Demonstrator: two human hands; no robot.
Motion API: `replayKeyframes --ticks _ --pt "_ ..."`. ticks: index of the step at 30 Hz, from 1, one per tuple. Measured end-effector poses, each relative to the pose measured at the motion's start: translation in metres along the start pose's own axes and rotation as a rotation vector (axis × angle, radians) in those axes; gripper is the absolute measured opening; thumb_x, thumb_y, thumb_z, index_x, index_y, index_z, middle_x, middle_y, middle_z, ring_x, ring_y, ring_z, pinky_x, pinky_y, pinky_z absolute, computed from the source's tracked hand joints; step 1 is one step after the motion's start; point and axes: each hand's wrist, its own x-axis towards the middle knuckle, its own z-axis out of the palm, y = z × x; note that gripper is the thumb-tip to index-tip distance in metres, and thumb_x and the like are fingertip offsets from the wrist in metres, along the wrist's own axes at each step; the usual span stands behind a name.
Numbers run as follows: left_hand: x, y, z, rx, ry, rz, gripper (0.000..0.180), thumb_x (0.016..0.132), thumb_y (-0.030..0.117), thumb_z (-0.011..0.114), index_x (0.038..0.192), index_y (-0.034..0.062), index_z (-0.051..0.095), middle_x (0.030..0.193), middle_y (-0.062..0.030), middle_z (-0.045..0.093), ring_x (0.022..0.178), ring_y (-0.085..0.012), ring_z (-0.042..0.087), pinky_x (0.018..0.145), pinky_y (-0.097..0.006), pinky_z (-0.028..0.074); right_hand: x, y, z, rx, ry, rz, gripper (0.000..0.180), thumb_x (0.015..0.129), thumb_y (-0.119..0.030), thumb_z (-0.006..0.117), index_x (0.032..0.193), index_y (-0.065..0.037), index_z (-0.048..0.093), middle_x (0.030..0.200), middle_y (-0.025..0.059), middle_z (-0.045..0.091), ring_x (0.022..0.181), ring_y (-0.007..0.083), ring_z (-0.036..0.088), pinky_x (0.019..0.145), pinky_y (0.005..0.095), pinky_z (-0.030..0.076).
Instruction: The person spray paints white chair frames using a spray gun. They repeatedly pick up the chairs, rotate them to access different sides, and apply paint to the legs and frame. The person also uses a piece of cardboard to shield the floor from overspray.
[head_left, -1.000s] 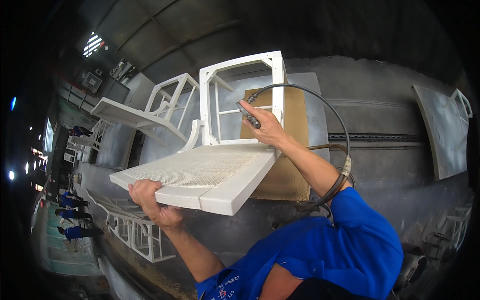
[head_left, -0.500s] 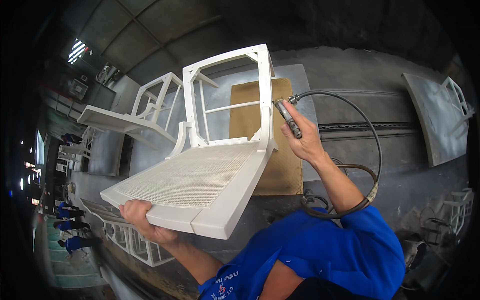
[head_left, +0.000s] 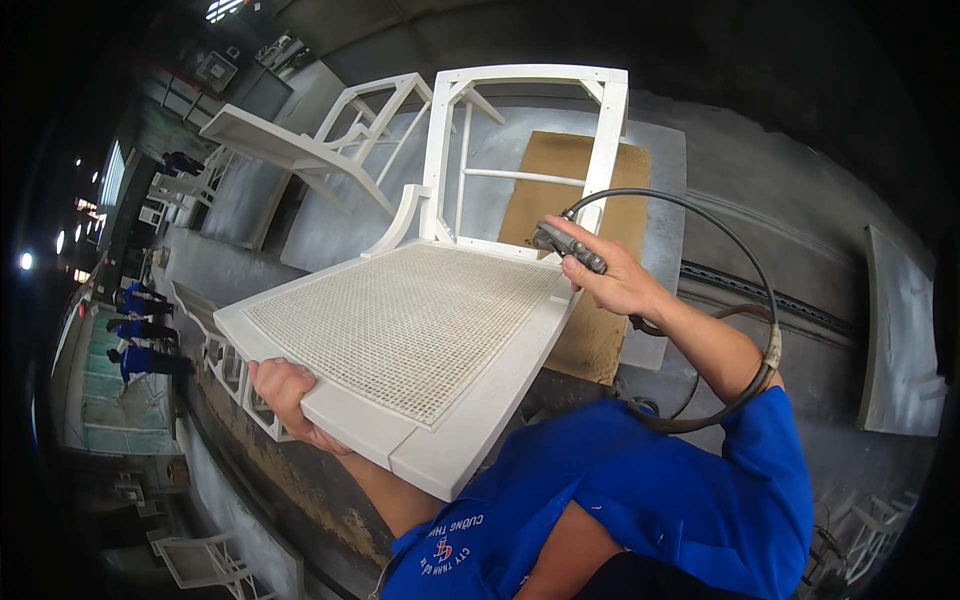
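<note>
- People in blue [head_left: 140, 345] stand far off at the left edge, down an aisle, well apart from my work.
- Left hand [head_left: 290, 395] comes next: fingers curled under the front left corner of the white chair [head_left: 420, 330], thumb on top of the rim, a firm closed hold carrying the chair's weight.
- Chair sits tilted in front of me, woven seat panel facing up, its long axis running from that front corner near my left hand up and away to the open back frame at top centre.
- Second white chair frame [head_left: 300, 140] lies behind it, up and left, apart from the one I hold.
- Brown board [head_left: 585, 200] leans on the grey wall behind the chair back, showing through the frame.
- Right hand [head_left: 615, 280] is wrapped tight round a small grey air tool [head_left: 565, 245], nozzle pointing left at the rear right corner of the seat, just beside the back upright.
- Black hose [head_left: 740, 260] loops up from the tool, arcs right and drops past my elbow; I judge it could snag on the upright.
- Right hand is the nearer one to the seat-and-back joint; the seat lies left and below the nozzle.
- Grey panel [head_left: 900, 340] leans at far right, well clear.
</note>
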Motion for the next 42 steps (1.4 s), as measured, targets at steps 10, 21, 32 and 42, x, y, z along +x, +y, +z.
replayKeyframes --ticks 10,21,32,42 --pt "-0.003 0.011 -0.004 0.015 -0.019 -0.042 0.036 0.096 0.044 0.058 0.098 0.0084 0.056 0.099 -0.0080 0.056 0.105 -0.0277 0.055 0.118 -0.058 0.029 0.070 0.028 -0.014 -0.036 0.112 -0.044 0.056 0.102 -0.038 0.059 0.155 -0.023 0.048 0.122 0.0219 0.071 0.114 0.0352 0.068 0.102 0.0436 0.050" --pt "0.000 0.011 -0.005 0.036 -0.023 -0.015 0.035 0.095 0.043 0.060 0.099 0.0086 0.055 0.100 -0.0078 0.056 0.106 -0.0292 0.055 0.117 -0.058 0.030 0.106 0.015 -0.060 -0.074 0.402 -0.221 0.056 0.105 -0.038 0.059 0.158 -0.027 0.045 0.085 0.0029 0.064 0.073 0.0127 0.062 0.073 0.0312 0.053" --pt "-0.001 0.004 -0.008 0.007 -0.051 0.026 0.036 0.094 0.040 0.064 0.104 0.0056 0.058 0.105 -0.0117 0.058 0.108 -0.0328 0.056 0.115 -0.058 0.032 0.031 0.000 -0.059 -0.017 -0.010 0.006 0.059 0.102 -0.035 0.057 0.158 -0.026 0.043 0.129 0.0211 0.069 0.098 0.0322 0.072 0.096 0.0447 0.054" --pt "0.054 -0.121 -0.054 0.194 -0.430 0.011 0.050 0.085 0.041 0.063 0.113 -0.0003 0.061 0.118 -0.0188 0.062 0.119 -0.0395 0.056 0.118 -0.055 0.033 -0.058 0.014 -0.072 0.347 0.220 0.005 0.059 0.106 -0.034 0.059 0.161 -0.028 0.038 0.099 0.0057 0.063 0.081 0.0103 0.063 0.051 0.0224 0.049"
